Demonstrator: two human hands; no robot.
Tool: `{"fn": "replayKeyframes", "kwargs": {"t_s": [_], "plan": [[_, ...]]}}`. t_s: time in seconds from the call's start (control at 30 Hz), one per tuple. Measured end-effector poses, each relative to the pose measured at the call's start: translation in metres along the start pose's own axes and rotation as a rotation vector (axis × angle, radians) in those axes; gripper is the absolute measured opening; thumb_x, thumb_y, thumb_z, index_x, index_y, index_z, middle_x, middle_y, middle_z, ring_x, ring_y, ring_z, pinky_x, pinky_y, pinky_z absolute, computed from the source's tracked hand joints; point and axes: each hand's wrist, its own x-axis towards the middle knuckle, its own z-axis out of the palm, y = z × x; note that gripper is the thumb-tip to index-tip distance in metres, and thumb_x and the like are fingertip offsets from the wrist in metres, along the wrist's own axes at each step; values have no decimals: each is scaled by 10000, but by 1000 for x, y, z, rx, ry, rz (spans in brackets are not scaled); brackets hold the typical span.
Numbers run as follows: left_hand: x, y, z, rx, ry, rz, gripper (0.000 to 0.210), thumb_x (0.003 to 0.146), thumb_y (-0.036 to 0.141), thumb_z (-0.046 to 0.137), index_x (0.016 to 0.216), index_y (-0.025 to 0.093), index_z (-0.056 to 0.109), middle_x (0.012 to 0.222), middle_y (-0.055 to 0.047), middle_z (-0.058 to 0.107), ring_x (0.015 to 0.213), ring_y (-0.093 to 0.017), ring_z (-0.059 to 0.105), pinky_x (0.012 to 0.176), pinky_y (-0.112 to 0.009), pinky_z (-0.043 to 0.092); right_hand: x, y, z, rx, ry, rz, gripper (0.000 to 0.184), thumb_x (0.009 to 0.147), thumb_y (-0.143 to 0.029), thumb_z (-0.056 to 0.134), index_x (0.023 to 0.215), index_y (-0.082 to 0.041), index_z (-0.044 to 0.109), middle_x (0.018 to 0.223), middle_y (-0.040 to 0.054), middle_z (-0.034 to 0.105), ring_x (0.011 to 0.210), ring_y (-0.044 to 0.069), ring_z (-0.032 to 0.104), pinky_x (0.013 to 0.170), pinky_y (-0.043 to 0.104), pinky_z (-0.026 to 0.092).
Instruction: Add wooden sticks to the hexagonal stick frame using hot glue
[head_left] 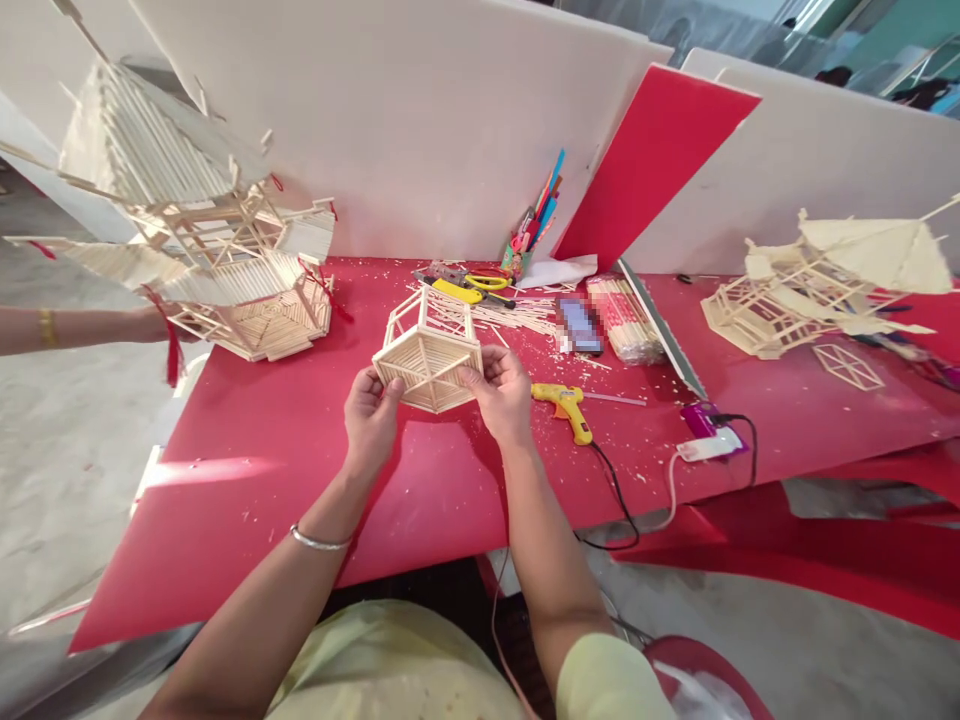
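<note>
The hexagonal stick frame (pixel 427 362) is positioned over the middle part of the red table (pixel 300 500), tilted with its slatted face toward the person. The left hand (pixel 373 415) pinches its left edge between thumb and curled fingers; the right hand (pixel 502 393) pinches its right edge, thumb on the slatted face.

Directly beyond the frame lie a pile of loose sticks (pixel 517 314) and hand tools with yellow handles (pixel 459 289). A pen cup (pixel 517 260) stands at the far side. To the right of the loose sticks are a phone (pixel 580 325) and a wrapped stick bundle (pixel 625 318). A yellow glue gun (pixel 571 406) lies right of the right hand, near a power strip (pixel 711 444).

At far left, a co-worker's hand (pixel 178 323) is at a large stick model (pixel 277 325); its finger state cannot be determined. A second stick model (pixel 772 300) rests at far right.
</note>
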Motion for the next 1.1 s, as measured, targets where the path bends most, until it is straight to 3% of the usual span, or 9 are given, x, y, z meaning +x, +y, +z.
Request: {"fn": "replayKeyframes", "kwargs": {"t_s": [0.43, 0.6, 0.7, 0.8, 0.93, 1.1], "plan": [[0, 4, 0, -15, 9, 16, 308, 834, 369, 846, 1053, 199, 711, 999, -47, 758, 882, -145, 697, 824, -259, 548, 0, 3, -1, 84, -93, 4, 426, 751, -395, 885, 1072, -253, 643, 969, 0, 736, 868, 148, 700, 790, 281, 588], [-3, 6, 3, 67, 8, 31, 308, 829, 374, 840, 1058, 204, 722, 1039, -56, 756, 964, -182, 700, 898, -303, 551, -4, 7, 2, -12, 30, -25, 422, 747, -441, 889, 974, -251, 590, 815, -40, 685, 717, 132, 651, 667, 259, 552], [-4, 13, 6, 29, -39, -79, 331, 843, 384, 805, 1119, 218, 733, 1217, -77, 738, 1163, -237, 669, 987, -351, 544, -10, 6, 1, -142, 52, -140, 342, 817, -419, 845, 996, -256, 603, 842, -28, 699, 719, 137, 657, 654, 263, 542], [-1, 28, 5, -198, -113, -315, 413, 913, 550, 645, 1190, 252, 717, 1380, -82, 682, 1322, -304, 600, 987, -430, 572, -15, 3, -2, -321, -70, -395, 185, 895, -320, 783, 981, -265, 629, 896, -7, 719, 750, 143, 668, 678, 279, 541], [7, 41, 0, -396, -203, -558, 726, 906, 799, 475, 1266, 205, 685, 1247, -135, 740, 1177, -342, 689, 909, -479, 615, -19, 2, -2, -551, -321, -727, 118, 972, -175, 663, 906, -268, 632, 893, 3, 742, 892, 174, 686, 847, 339, 554], [11, 31, -1, -402, -203, -484, 365, 875, 456, 762, 1141, 210, 722, 1080, -77, 771, 943, -234, 741, 794, -347, 637, -22, 5, 1, -754, -420, -733, 161, 1021, -203, 583, 963, -306, 693, 1040, 27, 747, 1086, 215, 651, 982, 400, 514]]}}
